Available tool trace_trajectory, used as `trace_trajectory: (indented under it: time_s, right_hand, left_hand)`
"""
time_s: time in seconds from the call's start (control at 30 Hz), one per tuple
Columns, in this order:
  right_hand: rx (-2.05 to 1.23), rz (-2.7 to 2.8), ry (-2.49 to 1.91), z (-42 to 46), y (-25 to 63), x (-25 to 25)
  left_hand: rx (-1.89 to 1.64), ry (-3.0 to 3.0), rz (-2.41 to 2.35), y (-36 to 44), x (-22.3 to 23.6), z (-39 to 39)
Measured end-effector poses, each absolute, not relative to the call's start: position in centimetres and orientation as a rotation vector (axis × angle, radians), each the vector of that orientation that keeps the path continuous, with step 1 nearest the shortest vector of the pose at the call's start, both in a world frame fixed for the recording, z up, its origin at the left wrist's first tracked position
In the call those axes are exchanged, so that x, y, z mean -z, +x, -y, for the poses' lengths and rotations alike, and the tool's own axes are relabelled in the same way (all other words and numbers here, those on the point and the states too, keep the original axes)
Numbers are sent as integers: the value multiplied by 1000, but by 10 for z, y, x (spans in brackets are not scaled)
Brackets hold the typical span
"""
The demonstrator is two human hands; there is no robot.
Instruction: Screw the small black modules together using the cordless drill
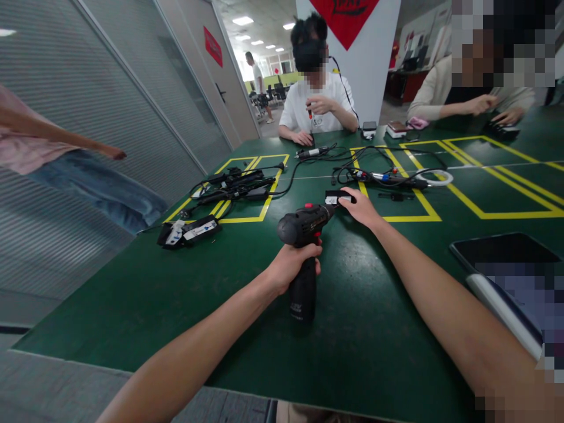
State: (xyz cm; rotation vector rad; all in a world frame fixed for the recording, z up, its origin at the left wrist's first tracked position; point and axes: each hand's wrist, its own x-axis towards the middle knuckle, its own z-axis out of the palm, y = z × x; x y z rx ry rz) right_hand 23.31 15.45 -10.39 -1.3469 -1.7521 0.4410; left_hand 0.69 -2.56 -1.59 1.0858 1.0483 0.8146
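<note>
My left hand (pixel 291 264) is wrapped round the grip of a black cordless drill (pixel 304 232), which stands on the green table (pixel 132 294) with its nose pointing right and away. At the drill's tip lies a small black device with a white label (pixel 335 197). My right hand (pixel 361 207) rests on that device, fingers closed over its right end, holding it down against the table.
A black power adapter (pixel 189 230) and a tangle of cables (pixel 238 185) lie to the left inside yellow tape marks. More cables and a white ring (pixel 434 177) lie ahead. A dark tablet (pixel 502 249) sits right. People sit opposite; another person stands at left.
</note>
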Motion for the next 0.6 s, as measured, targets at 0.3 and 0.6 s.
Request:
trace_trajectory:
  time_s: [0.3, 0.6]
  right_hand:
    - [-456, 1736, -1363, -157, 234, 106]
    - [-453, 1740, -1345, -156, 233, 105]
  left_hand:
    - [-822, 1087, -1064, 8, 14, 25]
    - [-814, 1107, -1047, 7, 16, 25]
